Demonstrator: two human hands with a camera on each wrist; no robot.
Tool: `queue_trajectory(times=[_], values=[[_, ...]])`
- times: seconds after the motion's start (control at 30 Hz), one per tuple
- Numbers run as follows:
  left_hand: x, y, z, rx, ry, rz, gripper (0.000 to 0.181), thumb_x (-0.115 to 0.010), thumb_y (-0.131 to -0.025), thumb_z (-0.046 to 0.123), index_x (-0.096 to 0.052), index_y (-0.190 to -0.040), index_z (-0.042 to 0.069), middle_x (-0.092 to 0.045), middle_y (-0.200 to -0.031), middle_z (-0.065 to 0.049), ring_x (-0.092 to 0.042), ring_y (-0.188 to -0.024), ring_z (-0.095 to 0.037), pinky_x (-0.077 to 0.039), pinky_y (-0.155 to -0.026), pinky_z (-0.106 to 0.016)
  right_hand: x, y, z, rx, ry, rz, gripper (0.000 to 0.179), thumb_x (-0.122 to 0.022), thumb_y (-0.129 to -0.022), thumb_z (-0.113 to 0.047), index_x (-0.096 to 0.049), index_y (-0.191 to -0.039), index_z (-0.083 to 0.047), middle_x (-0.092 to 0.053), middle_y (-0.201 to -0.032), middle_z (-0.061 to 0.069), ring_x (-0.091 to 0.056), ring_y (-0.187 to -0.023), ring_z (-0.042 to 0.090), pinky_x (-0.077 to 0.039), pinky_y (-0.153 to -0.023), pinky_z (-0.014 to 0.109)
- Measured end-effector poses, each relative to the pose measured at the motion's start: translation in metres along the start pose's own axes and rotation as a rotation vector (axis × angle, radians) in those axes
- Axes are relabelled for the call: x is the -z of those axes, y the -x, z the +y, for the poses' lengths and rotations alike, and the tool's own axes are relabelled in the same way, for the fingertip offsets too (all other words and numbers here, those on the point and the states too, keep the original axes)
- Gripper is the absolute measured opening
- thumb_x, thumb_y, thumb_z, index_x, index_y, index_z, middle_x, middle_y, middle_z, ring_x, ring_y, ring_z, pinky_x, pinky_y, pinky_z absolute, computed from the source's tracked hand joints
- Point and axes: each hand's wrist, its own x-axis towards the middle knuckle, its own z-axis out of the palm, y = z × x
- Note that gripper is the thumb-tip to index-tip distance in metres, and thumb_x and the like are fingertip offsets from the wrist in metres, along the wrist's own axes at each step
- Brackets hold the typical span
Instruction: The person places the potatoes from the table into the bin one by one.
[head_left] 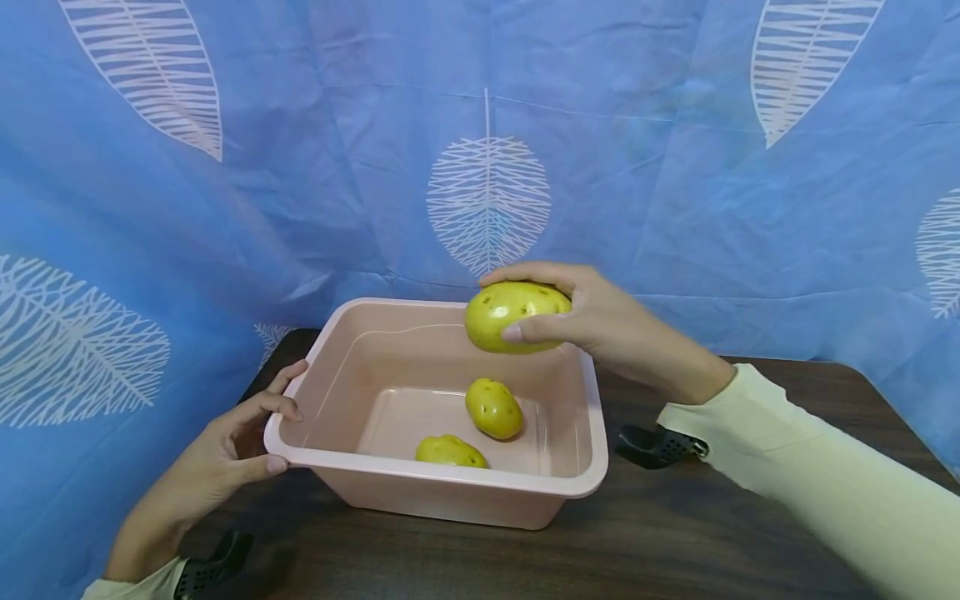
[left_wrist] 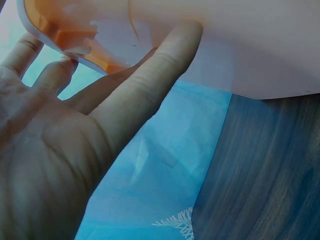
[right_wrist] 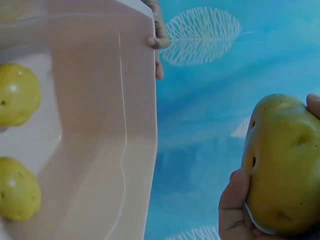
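Note:
A large yellow potato (head_left: 501,317) with small dark eyes is in my right hand (head_left: 600,321), thumb along the near side and fingers over the top. It is held above the back right rim of a pale pink plastic basin (head_left: 450,471). In the right wrist view the same potato (right_wrist: 285,165) shows between thumb and fingers. My left hand (head_left: 217,454) grips the basin's left rim near the front corner, fingers over the edge. Inside the basin lie two smaller potatoes, one (head_left: 493,408) toward the right and another (head_left: 450,451) partly hidden by the front wall.
The basin stands on a dark wood-grain table (head_left: 697,525). A blue cloth (head_left: 637,167) with white leaf prints hangs behind the table and along its left. Black straps, one (head_left: 656,446) by the right sleeve (head_left: 817,475), are on both wrists.

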Motion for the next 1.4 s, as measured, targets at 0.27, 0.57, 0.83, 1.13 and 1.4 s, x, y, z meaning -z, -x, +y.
queue_trajectory(times=[0.27, 0.57, 0.83, 1.13, 1.4], values=[[0.000, 0.001, 0.000, -0.004, 0.016, -0.002, 0.038, -0.064, -0.095, -0.012, -0.052, -0.129, 0.003, -0.011, -0.177, -0.002, -0.031, -0.147, 0.004, -0.055, -0.098, -0.023, -0.021, -0.031, -0.005, -0.005, -0.061, -0.061, 0.050, -0.076, -0.091, -0.025, -0.064, -0.139, -0.030, -0.061, -0.140, -0.003, -0.059, -0.119, 0.028, -0.057, -0.093, 0.040], [-0.001, -0.002, 0.003, 0.006, -0.008, 0.003, 0.038, -0.065, -0.095, -0.010, -0.053, -0.128, 0.004, -0.013, -0.177, -0.002, -0.032, -0.145, 0.000, -0.054, -0.099, -0.023, -0.039, -0.062, -0.002, -0.054, -0.110, -0.107, 0.045, -0.078, -0.092, -0.027, -0.068, -0.136, -0.030, -0.062, -0.137, -0.002, -0.059, -0.120, 0.026, -0.056, -0.094, 0.039], [-0.002, -0.001, 0.004, 0.022, -0.011, 0.013, 0.038, -0.065, -0.095, -0.009, -0.053, -0.128, 0.004, -0.012, -0.177, -0.001, -0.030, -0.144, 0.002, -0.053, -0.099, -0.022, -0.058, -0.086, 0.005, -0.079, -0.142, -0.143, 0.045, -0.078, -0.091, -0.025, -0.068, -0.136, -0.028, -0.062, -0.132, 0.002, -0.061, -0.110, 0.026, -0.056, -0.086, 0.033], [-0.001, 0.000, 0.002, 0.023, -0.013, 0.020, 0.038, -0.065, -0.095, -0.009, -0.053, -0.128, 0.005, -0.012, -0.177, -0.002, -0.030, -0.145, 0.000, -0.052, -0.100, -0.022, -0.082, -0.108, 0.019, -0.140, -0.132, -0.185, 0.046, -0.079, -0.091, -0.028, -0.069, -0.136, -0.027, -0.064, -0.127, 0.003, -0.063, -0.105, 0.023, -0.057, -0.089, 0.036], [-0.003, -0.001, 0.005, 0.047, -0.046, 0.027, 0.037, -0.066, -0.096, -0.006, -0.054, -0.128, 0.006, -0.012, -0.177, 0.000, -0.028, -0.144, -0.001, -0.053, -0.099, -0.021, -0.106, -0.117, 0.034, -0.139, -0.009, -0.307, 0.050, -0.078, -0.091, -0.036, -0.066, -0.138, -0.025, -0.065, -0.126, -0.002, -0.061, -0.109, 0.020, -0.054, -0.093, 0.036]])
